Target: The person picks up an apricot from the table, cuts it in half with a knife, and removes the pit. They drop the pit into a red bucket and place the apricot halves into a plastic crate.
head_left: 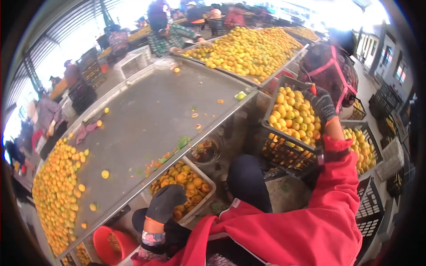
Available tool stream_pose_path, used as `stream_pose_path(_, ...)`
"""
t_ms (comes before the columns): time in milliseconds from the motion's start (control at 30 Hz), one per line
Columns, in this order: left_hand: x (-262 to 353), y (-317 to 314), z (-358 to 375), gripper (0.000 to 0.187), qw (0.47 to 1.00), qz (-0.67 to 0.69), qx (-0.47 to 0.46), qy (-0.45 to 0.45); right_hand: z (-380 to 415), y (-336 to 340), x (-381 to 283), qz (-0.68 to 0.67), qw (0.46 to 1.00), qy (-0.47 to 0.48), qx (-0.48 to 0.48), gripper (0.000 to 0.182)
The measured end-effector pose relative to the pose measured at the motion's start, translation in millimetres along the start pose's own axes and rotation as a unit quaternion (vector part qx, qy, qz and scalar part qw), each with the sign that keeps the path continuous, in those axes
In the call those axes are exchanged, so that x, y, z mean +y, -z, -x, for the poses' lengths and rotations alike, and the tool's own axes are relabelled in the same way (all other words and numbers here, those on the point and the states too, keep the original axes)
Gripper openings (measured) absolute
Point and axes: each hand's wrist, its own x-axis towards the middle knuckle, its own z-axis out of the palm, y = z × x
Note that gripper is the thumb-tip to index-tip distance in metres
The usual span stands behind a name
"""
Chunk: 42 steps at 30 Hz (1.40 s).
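My left hand [165, 203], in a dark grey glove, rests against the near left side of a pale crate [210, 191]. That crate holds orange fruit [191, 185], much of it cut or wrinkled; the glove's back faces me and hides the fingers. My right hand [323, 104], in a grey glove, is at the far right rim of a black plastic crate [284, 148] heaped with yellow-orange round fruit [293, 115]. Its fingers are curled, and a small red object [313, 89] sticks up from them. What lies below that object is hidden.
A metal-topped table [146, 106] carries a fruit pile [57, 190] at left. Beyond is a heaped fruit bin [248, 51]. A red bucket [113, 246] stands below the table edge. A person with pink straps [333, 71] is close at right; another in green plaid [166, 42] works opposite.
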Motion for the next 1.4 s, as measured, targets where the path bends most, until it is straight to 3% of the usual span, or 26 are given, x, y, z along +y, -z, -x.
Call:
stream_pose_path(33, 0, -1, -4, 0.031, 0.999, 0.038, 0.018, 0.032, -4, 14, 8, -0.043, 0.998, -0.029, -0.039, 0.037)
stream_pose_path(133, 1, -8, -11, 0.031, 0.995, 0.076, 0.045, 0.053, -11, 32, 18, 0.048, 0.992, -0.099, -0.059, 0.038)
stream_pose_path(233, -2, -10, -17, 0.035, 0.986, -0.162, -0.018, -0.045, -12, 43, 33, 0.076, 0.990, -0.081, -0.085, 0.039)
stream_pose_path(433, -5, -12, -31, 0.038, 0.998, 0.044, 0.020, 0.044, -45, 53, 73, 0.111, 0.987, -0.022, -0.117, 0.041)
stream_pose_path(567, -7, -18, -38, 0.037, 0.990, 0.085, 0.067, 0.091, -58, 51, 33, 0.197, 0.970, -0.074, -0.121, 0.039)
stream_pose_path(733, -1, -27, -38, 0.026, 0.992, 0.070, 0.061, 0.088, -98, 27, 67, 0.193, 0.976, 0.021, -0.097, 0.042)
stream_pose_path(800, -3, -22, -39, 0.031, 0.987, -0.162, -0.009, 0.002, -106, 13, 68, 0.124, 0.988, 0.023, -0.091, 0.042)
stream_pose_path(833, -5, -18, -38, 0.033, 0.960, -0.275, -0.044, -0.041, -119, 10, 77, 0.174, 0.980, -0.002, -0.100, 0.045)
stream_pose_path(900, -10, -12, -37, 0.032, 0.942, -0.327, -0.051, -0.058, -141, 6, 94, 0.271, 0.960, -0.007, -0.071, 0.046)
stream_pose_path(967, -8, -9, -38, 0.030, 0.894, -0.433, -0.063, -0.095, -156, 12, 107, 0.359, 0.930, -0.050, -0.066, 0.047)
stream_pose_path(1033, -3, -9, -42, 0.029, 0.794, -0.582, -0.076, -0.158, -158, 17, 119, 0.383, 0.919, -0.069, -0.072, 0.047)
stream_pose_path(1100, -4, -19, -42, 0.029, 0.938, -0.343, 0.014, -0.036, -162, 20, 148, 0.390, 0.911, -0.095, -0.093, 0.051)
stream_pose_path(1133, -7, -22, -44, 0.029, 0.976, -0.209, 0.060, 0.027, -160, 15, 169, 0.354, 0.928, -0.080, -0.083, 0.051)
stream_pose_path(1200, -13, -17, -48, 0.028, 0.980, -0.187, 0.058, 0.040, -139, 4, 201, 0.279, 0.957, -0.049, -0.062, 0.052)
stream_pose_path(1300, -18, -16, -53, 0.027, 0.993, -0.053, 0.078, 0.073, -138, -15, 252, 0.408, 0.889, -0.100, -0.184, 0.054)
stream_pose_path(1333, -18, -16, -53, 0.027, 0.992, 0.009, 0.089, 0.085, -133, -18, 262, 0.393, 0.897, -0.103, -0.175, 0.056)
stream_pose_path(1400, -14, -21, -54, 0.025, 0.992, 0.007, 0.094, 0.080, -134, -26, 263, 0.403, 0.896, -0.115, -0.147, 0.054)
